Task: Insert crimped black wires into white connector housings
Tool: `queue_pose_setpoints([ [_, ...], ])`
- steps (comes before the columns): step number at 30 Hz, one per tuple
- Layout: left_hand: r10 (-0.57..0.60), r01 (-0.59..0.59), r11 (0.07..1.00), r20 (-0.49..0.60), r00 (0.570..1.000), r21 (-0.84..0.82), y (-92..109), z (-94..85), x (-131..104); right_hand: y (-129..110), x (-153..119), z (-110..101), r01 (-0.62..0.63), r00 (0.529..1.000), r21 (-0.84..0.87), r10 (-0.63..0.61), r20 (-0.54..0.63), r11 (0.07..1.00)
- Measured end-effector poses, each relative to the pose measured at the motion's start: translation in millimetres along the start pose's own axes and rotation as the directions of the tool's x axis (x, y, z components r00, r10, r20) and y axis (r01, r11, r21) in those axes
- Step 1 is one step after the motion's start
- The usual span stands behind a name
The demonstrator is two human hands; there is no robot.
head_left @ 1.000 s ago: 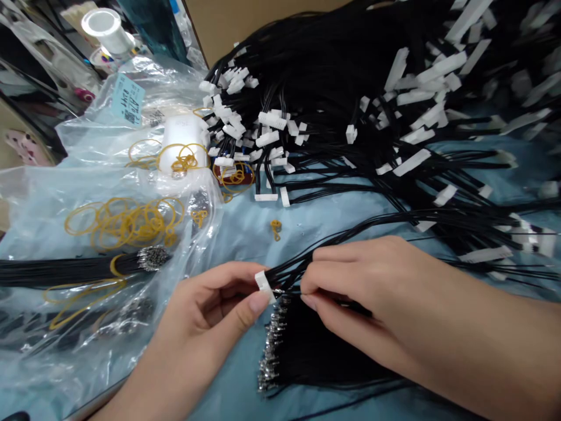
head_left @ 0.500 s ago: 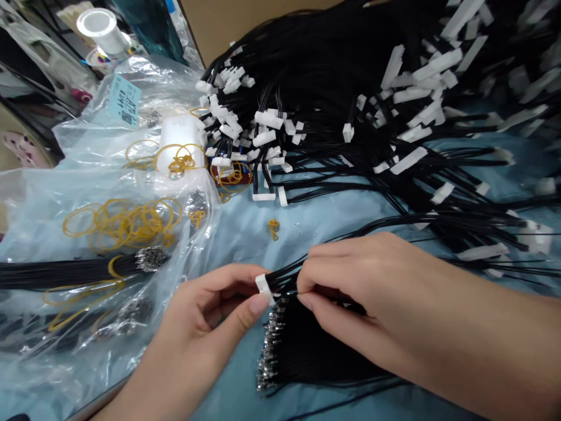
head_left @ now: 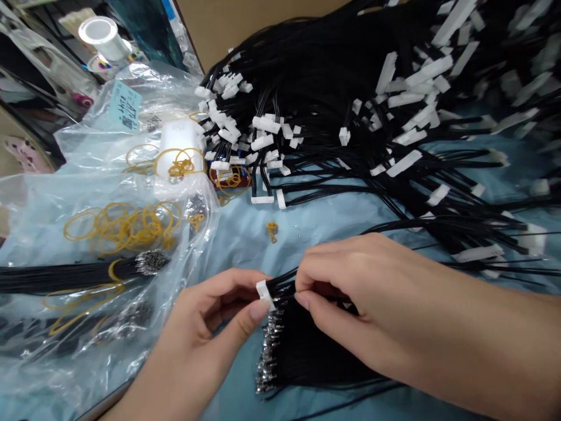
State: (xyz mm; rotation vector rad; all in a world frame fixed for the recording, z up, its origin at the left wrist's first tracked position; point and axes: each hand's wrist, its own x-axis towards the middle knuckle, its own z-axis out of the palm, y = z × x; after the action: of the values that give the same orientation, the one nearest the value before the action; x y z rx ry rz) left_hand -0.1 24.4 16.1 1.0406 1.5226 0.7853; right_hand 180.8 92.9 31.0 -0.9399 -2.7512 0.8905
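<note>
A small white plastic connector housing (head_left: 265, 294) is pinched between thumb and fingers of my left hand (head_left: 214, 321). Several black wires run from its right side toward my right hand (head_left: 372, 304). The thumb and forefinger of that hand are closed on a thin black wire (head_left: 289, 292), just right of the housing; its tip is at the housing, and I cannot tell how deep it sits. Below both hands lies a flat bundle of black wires (head_left: 319, 351), with silver crimp terminals (head_left: 268, 362) lined up at its left end. My right hand covers part of this bundle.
Finished-looking black cables with white connectors (head_left: 266, 124) are heaped across the back and right. At left, clear plastic bags (head_left: 26, 199) carry yellow rubber bands (head_left: 127, 228) and a tied wire bundle (head_left: 149, 262). A white spool (head_left: 105, 38) stands behind, near a cardboard panel (head_left: 245, 29).
My right fingers have shifted slightly left, and the wire between them now reaches the white housing. The left hand keeps its pinch, with the housing slightly lower in view.
</note>
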Motion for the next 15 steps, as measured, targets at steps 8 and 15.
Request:
queue_pose_setpoints([
  [8,-0.011,0.011,0.999,0.004,1.000,-0.039,0.9,2.5,3.2,-3.4,-6.5,-0.4,-0.030,0.994,0.048,0.035,-0.103,0.998],
  [15,0.023,-0.021,0.995,-0.021,1.000,0.096,0.1,2.4,2.1,-4.0,-7.5,-1.1,-0.014,0.995,0.007,0.015,-0.095,1.000],
])
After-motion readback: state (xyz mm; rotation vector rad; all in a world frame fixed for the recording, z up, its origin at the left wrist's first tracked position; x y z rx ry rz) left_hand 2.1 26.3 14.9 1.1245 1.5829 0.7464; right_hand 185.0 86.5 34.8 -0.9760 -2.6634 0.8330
